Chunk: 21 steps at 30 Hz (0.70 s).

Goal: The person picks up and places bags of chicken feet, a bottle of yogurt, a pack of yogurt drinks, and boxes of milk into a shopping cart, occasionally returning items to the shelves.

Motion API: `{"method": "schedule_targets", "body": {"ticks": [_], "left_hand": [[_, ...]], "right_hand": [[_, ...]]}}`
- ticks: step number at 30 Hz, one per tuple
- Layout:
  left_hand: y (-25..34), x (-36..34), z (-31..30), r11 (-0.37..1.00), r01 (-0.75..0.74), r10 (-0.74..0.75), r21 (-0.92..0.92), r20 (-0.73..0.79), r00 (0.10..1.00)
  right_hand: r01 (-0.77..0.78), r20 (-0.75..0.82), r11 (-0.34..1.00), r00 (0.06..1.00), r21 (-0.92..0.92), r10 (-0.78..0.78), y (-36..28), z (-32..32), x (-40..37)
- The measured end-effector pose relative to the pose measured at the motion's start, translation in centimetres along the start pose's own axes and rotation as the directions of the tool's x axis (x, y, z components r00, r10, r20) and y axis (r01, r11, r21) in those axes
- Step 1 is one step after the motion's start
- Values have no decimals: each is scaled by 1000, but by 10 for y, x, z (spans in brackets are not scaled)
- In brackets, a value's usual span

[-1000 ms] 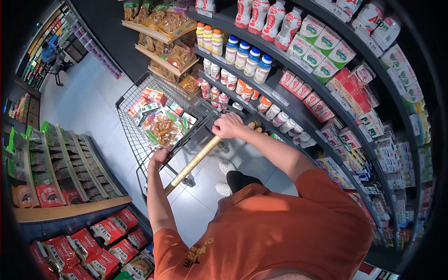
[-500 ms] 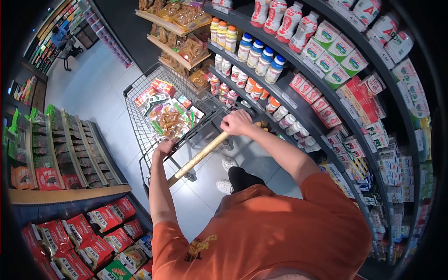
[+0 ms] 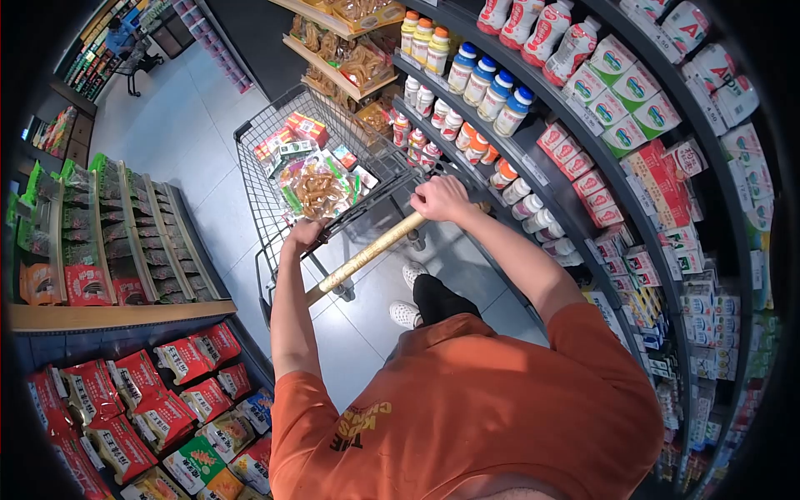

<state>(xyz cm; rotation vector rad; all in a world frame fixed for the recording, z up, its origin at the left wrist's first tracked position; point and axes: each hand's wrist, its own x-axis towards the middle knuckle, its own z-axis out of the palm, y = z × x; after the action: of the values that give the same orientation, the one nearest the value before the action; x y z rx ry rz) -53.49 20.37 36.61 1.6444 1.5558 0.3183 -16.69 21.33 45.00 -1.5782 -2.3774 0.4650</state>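
Note:
A wire shopping cart (image 3: 257,171) stands ahead of me, with a gold-coloured handle bar (image 3: 367,257) across its near side. My right hand (image 3: 442,198) is closed around the far right end of this bar. Farther left, my left hand (image 3: 305,234) is curled over the basket's dark rear rim, its fingers partly hidden. Inside the basket, near that hand, lies a clear bag of brown food (image 3: 318,193) with green edges. Red boxes (image 3: 307,129) and several small packages are behind the bag.
Curved shelves on the right hold bottles (image 3: 493,96) and milk cartons (image 3: 625,136). Snack racks (image 3: 82,242) and red packets (image 3: 133,383) line the left. A seated person (image 3: 122,39) is far off at upper left. Tiled floor (image 3: 187,125) runs between. White shoes (image 3: 406,314) show below the handle.
The view has shifted, so the cart, my hands and the right shelves appear slightly farther right. Both hands keep their places on the cart.

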Motion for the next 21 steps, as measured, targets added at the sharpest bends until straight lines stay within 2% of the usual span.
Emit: {"method": "schedule_targets", "body": {"ticks": [3, 4, 7, 8, 10, 13, 16, 19, 21], "left_hand": [[-28, 15, 10, 998, -61, 59, -20, -91, 994], [-22, 12, 9, 996, -33, 24, -88, -100, 995], [-9, 7, 5, 988, 59, -75, -144, -109, 991], [-8, 5, 5, 989, 34, -51, -147, -112, 992], [-6, 6, 6, 990, -84, 66, -115, -149, 987], [-9, 10, 4, 999, -24, 28, 46, -105, 994], [-12, 12, 10, 959, 130, -158, -252, -92, 983], [-11, 12, 6, 992, 42, -56, -123, -110, 992], [-3, 9, 4, 984, 66, -84, -166, -99, 992]], "right_hand": [[5, 10, 1000, 1000, -2, -5, -1, -1, -1], [-4, 31, 1000, 1000, -7, 4, -2, -2, -1], [4, 20, 1000, 1000, 12, -4, -1, -2, -1], [23, -6, 1000, 1000, 16, -23, 1, -1, -1], [59, -55, 998, 997, 27, -57, 2, 3, -2], [57, -47, 998, 997, 30, -56, 3, 3, -2], [4, 25, 1000, 1000, 24, -4, 2, 1, -1], [-9, 24, 1000, 1000, 22, 8, 1, -2, -2], [0, 25, 1000, 1000, 20, 0, -2, -6, -2]]}}
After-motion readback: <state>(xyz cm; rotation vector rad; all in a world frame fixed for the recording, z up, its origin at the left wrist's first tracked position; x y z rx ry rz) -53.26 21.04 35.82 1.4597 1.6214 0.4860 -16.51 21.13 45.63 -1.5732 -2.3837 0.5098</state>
